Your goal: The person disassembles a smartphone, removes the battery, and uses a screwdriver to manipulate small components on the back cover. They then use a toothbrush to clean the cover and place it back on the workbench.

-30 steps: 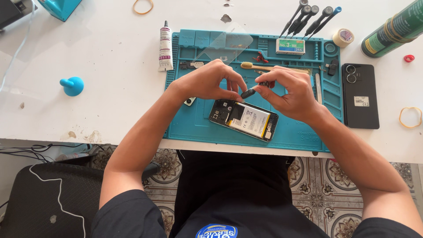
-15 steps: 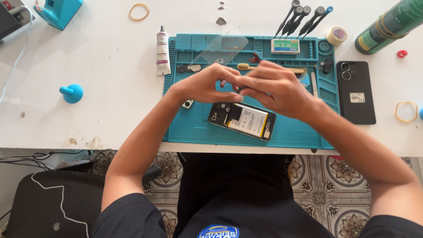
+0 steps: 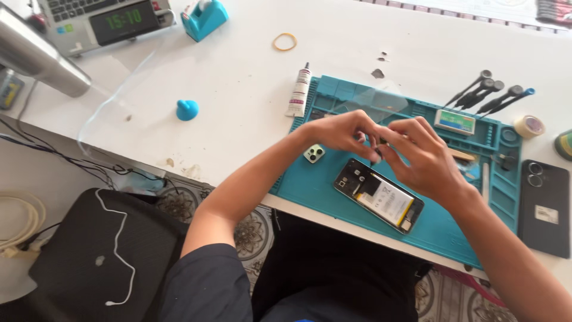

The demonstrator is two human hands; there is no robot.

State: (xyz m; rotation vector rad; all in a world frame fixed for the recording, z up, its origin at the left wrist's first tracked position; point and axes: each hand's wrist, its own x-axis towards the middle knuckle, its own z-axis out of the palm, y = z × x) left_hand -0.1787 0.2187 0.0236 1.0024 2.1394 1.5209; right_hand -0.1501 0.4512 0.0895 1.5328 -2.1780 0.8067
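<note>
Here the left hand (image 3: 342,131) and right hand (image 3: 420,158) pinch a small part too hidden to identify, above the opened phone (image 3: 379,195) on the teal mat (image 3: 310,185) covering the white table (image 3: 238,89).

Your hands (image 3: 381,143) crowd over the opened phone (image 3: 379,195); glue tube (image 3: 299,91) blocks left, screwdrivers (image 3: 490,95) and back cover (image 3: 543,209) right; bare mat (image 3: 310,185) lies open near you.
</note>
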